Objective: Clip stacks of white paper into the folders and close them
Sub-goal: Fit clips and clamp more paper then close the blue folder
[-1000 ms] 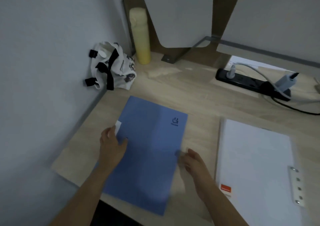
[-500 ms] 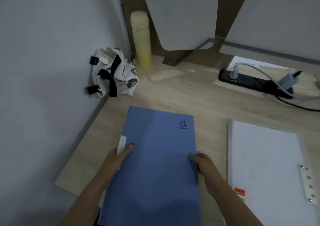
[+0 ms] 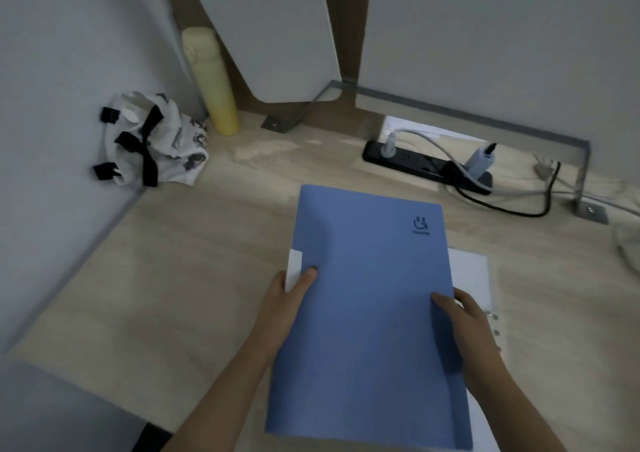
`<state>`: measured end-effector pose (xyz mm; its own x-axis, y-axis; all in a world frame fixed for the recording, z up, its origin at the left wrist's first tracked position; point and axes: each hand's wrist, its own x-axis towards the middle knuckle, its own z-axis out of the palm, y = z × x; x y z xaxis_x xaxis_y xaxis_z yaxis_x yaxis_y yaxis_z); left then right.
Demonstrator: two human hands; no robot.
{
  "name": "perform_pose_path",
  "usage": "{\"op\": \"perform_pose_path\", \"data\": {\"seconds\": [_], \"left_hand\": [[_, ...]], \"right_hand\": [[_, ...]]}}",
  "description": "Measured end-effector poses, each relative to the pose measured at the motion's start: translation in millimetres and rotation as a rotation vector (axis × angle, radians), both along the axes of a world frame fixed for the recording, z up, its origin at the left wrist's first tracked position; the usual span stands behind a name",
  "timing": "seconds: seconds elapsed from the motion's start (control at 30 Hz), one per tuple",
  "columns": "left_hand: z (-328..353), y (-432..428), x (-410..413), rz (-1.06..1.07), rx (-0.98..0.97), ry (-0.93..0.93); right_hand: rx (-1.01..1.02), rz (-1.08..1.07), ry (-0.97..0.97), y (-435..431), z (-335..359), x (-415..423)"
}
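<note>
Blue folder (image 3: 370,313) is closed, held at both long edges above the wooden desk (image 3: 180,278), dark logo (image 3: 421,224) at its far right corner. Left hand (image 3: 289,299) pinches the left edge, thumb on the cover next to a white tab (image 3: 294,268) that sticks out of that side. Right hand (image 3: 465,316) clamps the right edge, thumb on top, the other fingers under the cover (not visible).

Versus half a second ago: folder has shifted right and now overlaps the white paper stack (image 3: 469,271), which earlier lay clear of it on the right. Only a strip of the paper shows past the folder's right edge, plus a few metal binder rings (image 3: 493,316) by the right wrist. Both hands have the same grip as before. The view also swings right, so more bare desk shows on the left.

Surface: light wood-grain desk, set into a corner against a grey wall (image 3: 52,53). At the back, a yellow bottle (image 3: 213,81) stands upright, a crumpled white cloth bag with black straps (image 3: 152,143) just left of it by the wall. Black power strip (image 3: 426,169) sits at back right with a white plug, an adapter and trailing cables (black and white). Pale panels (image 3: 270,29) stand behind the desk.
</note>
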<state>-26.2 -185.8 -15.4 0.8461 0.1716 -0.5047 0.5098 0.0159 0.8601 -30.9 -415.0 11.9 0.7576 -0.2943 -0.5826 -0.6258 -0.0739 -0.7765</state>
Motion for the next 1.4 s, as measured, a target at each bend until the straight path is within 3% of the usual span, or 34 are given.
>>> {"op": "perform_pose_path", "data": {"seconds": [0.2, 0.37, 0.5, 0.7, 0.83, 1.0, 1.13, 1.4], "left_hand": [[-17, -95, 10, -0.081, 0.074, -0.018], [-53, -117, 6, -0.086, 0.175, 0.105], [-58, -119, 3, -0.086, 0.269, 0.068], [-62, -106, 19, -0.084, 0.165, 0.283], [-42, -101, 22, -0.201, -0.09, 0.317], [-25, -112, 0, -0.025, -0.025, 0.115], [11, -109, -7, -0.022, 0.033, -0.085], [68, -53, -9, -0.122, 0.165, -0.464]], "right_hand": [[-0.048, -0.064, 0.001, -92, -18, -14], [-0.134, -0.012, 0.025, -117, -47, -17], [-0.2, 0.04, 0.111, -119, -60, -18], [-0.057, 0.009, 0.196, -121, -63, -15], [0.086, -0.021, 0.238, -131, -50, -8], [0.229, 0.061, 0.224, -133, -43, -12], [0.293, 0.043, 0.143, -119, -37, -13], [0.082, 0.116, -0.44, -77, 32, -10]]}}
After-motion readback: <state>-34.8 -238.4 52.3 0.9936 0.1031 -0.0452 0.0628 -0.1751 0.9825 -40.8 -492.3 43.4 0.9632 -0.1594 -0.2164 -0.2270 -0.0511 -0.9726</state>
